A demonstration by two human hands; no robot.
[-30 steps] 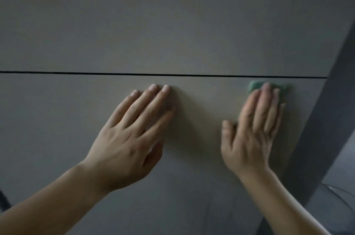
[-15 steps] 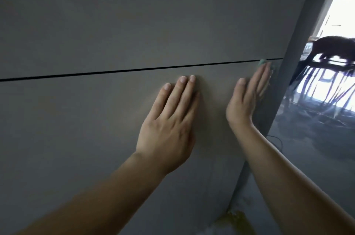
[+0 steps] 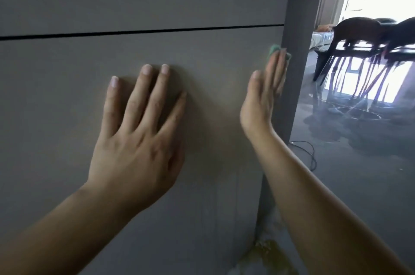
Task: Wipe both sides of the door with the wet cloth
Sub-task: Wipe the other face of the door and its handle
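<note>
Fingers of the left hand lie straight and spread, palm flat on the plain grey-brown door panel, holding nothing. The right hand, fingers straight and together, presses a small green cloth against the door's right edge, just below a thin dark horizontal groove. Beyond stand dark wooden chairs on a glossy grey floor.

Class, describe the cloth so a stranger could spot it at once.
Find the grey door and follow it to its right edge, just below the dark horizontal groove. The cloth peeks out past the fingers of the right hand: a small green patch amid grey.
</note>
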